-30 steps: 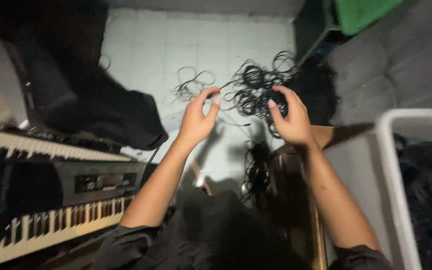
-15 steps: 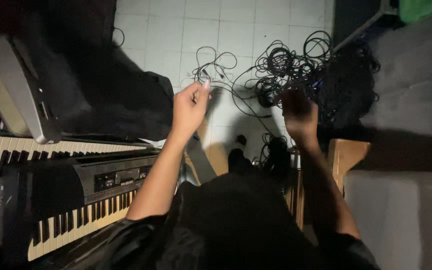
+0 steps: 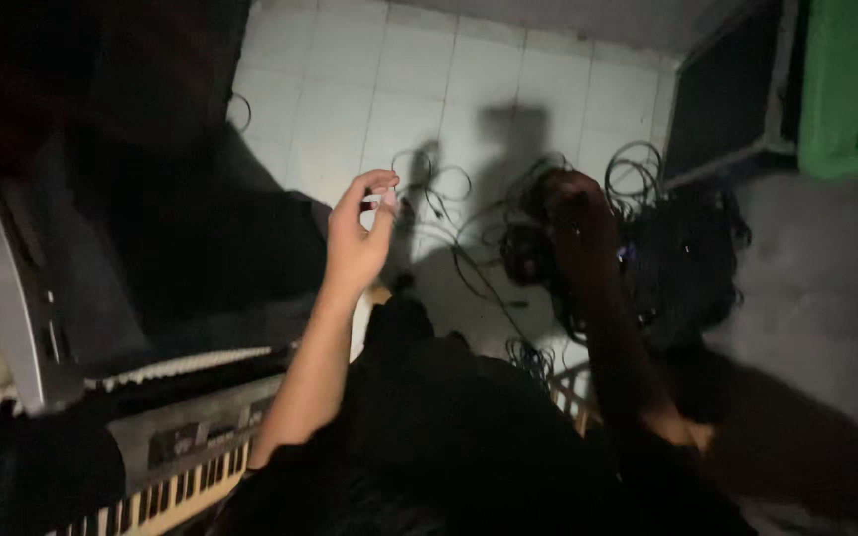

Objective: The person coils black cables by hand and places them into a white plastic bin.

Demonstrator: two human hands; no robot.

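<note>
My left hand (image 3: 357, 238) is raised over the white tiled floor (image 3: 369, 89), thumb and forefinger pinched on a small pale cable plug (image 3: 386, 198). My right hand (image 3: 576, 223), deep in shadow, grips a tangled bundle of black cables (image 3: 538, 248). Loops of thin black cable (image 3: 439, 189) trail between the two hands across the tiles. More of the tangle (image 3: 682, 258) lies to the right of my right hand.
Two electronic keyboards (image 3: 181, 442) stand at the lower left, with a dark bag (image 3: 201, 248) behind them. A black flight case (image 3: 727, 99) and a green crate (image 3: 851, 84) sit at the upper right. A wooden stool (image 3: 573, 392) is under my right arm.
The view has swung left and down. My left hand has pulled the plug away from the tangle, to the left. My right hand stays on the cable bundle, now in darker shadow.
</note>
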